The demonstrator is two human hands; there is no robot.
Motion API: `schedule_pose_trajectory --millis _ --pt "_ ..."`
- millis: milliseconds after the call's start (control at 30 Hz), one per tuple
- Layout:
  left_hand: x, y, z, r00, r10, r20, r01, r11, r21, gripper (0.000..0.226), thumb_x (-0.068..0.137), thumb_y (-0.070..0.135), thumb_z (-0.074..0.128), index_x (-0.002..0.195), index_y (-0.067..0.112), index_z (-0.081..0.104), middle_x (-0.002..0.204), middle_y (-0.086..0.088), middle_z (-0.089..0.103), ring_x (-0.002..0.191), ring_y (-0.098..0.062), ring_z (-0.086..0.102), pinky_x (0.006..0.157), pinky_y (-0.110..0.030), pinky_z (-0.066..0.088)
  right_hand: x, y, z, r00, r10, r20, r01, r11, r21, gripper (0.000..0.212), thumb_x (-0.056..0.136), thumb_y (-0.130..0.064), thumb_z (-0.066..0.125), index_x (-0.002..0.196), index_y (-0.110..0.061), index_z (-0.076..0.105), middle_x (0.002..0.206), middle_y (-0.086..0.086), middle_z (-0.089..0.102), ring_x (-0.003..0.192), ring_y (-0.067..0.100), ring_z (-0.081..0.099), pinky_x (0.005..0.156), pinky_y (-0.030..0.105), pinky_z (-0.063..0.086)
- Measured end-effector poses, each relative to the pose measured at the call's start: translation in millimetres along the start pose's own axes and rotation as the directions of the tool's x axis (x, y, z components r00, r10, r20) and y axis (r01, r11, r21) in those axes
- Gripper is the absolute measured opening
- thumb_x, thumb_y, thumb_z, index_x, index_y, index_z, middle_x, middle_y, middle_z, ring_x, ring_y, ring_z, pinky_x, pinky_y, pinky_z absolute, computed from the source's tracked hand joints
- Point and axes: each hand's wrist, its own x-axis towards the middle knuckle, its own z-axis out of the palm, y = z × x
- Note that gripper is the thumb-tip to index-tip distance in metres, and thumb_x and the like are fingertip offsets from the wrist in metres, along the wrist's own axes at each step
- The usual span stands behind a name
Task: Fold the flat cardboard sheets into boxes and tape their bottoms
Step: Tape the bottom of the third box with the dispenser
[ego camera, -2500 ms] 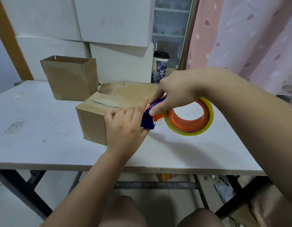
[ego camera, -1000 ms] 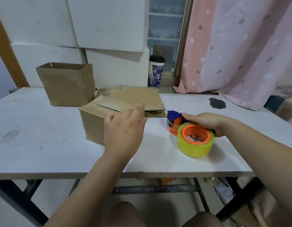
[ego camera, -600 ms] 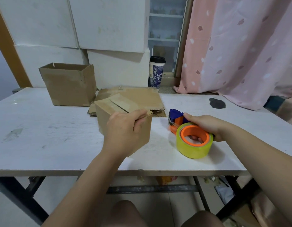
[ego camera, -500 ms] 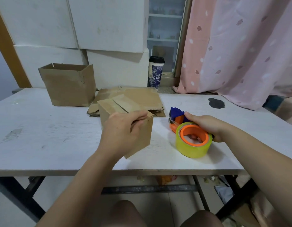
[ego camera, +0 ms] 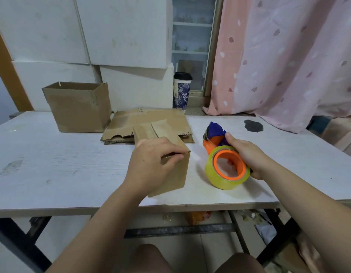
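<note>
Left hand point(ego camera: 151, 160) grips the box point(ego camera: 175, 177) by its top near edge, fingers curled over the corner. Right hand point(ego camera: 247, 154) clasps the tape dispenser point(ego camera: 216, 179), roll resting on the table point(ego camera: 52, 164).

Change: dispenser has come off the box and down to the table, and the box has been swung round, seam face up. Reads as bottom taping done and the box ready to move out.

Box sits directly under the left grip. Dispenser is at its 3 o'clock, near but apart. Flat sheets point(ego camera: 151, 118) lie at 12 o'clock, the open box point(ego camera: 78, 109) at 10 o'clock.
</note>
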Motion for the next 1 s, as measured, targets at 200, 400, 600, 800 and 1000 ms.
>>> schedule_pose_trajectory --millis 200,400,600,800,1000 --pt "3 -2 -3 0.998 -0.01 0.06 0.013 0.998 -0.054 0.022 0.08 0.027 0.073 0.102 0.026 0.072 0.09 0.023 0.065 0.085 0.017 0.044 0.082 -0.005 0.027 1 -5 -2 0.994 -0.069 -0.085 0.06 0.993 -0.106 0.056 0.088 -0.061 0.05 0.086 -0.009 0.071 0.071 0.004 0.068 0.062 0.017 0.06 0.063 0.032 0.051" --pt "0 7 -5 0.992 -0.125 0.035 0.13 0.965 -0.23 0.028 0.09 0.01 0.056 0.106 0.03 0.068 0.109 0.03 0.057 0.104 0.016 0.049 0.083 0.0 0.033 10 -8 -3 0.99 0.037 -0.136 -0.063 0.98 -0.191 0.052 0.086 -0.061 0.054 0.083 -0.014 0.074 0.08 0.002 0.073 0.068 0.014 0.066 0.058 0.025 0.05" --pt "18 -17 -21 0.982 -0.184 0.03 0.186 0.957 -0.221 0.032 0.095 0.011 0.05 0.103 0.039 0.063 0.116 0.033 0.054 0.117 0.013 0.045 0.106 -0.017 0.03 17 -5 4 0.983 0.075 -0.169 -0.126 0.942 -0.312 0.06 0.088 -0.063 0.049 0.084 -0.006 0.07 0.084 0.005 0.066 0.073 0.017 0.059 0.063 0.026 0.042" --pt "22 -28 -15 0.892 -0.203 0.404 0.12 0.968 0.22 0.05 0.094 0.06 0.014 0.131 0.049 0.046 0.149 0.018 0.033 0.142 -0.012 0.017 0.112 -0.034 0.013 -14 -29 25 0.813 -0.501 -0.297 0.177 0.698 -0.694 0.03 0.094 -0.046 0.05 0.094 -0.026 0.072 0.101 -0.002 0.068 0.105 0.025 0.054 0.082 0.033 0.043" --pt "1 1 -7 0.945 -0.31 0.108 0.181 0.766 0.617 0.072 0.085 0.061 -0.004 0.116 0.042 0.058 0.126 0.017 0.058 0.119 -0.018 0.046 0.086 -0.038 0.016 -53 -56 103 0.87 -0.485 -0.084 0.415 0.814 -0.406 0.038 0.093 -0.04 0.054 0.127 -0.026 0.061 0.133 -0.005 0.057 0.127 0.013 0.045 0.107 0.032 0.034"
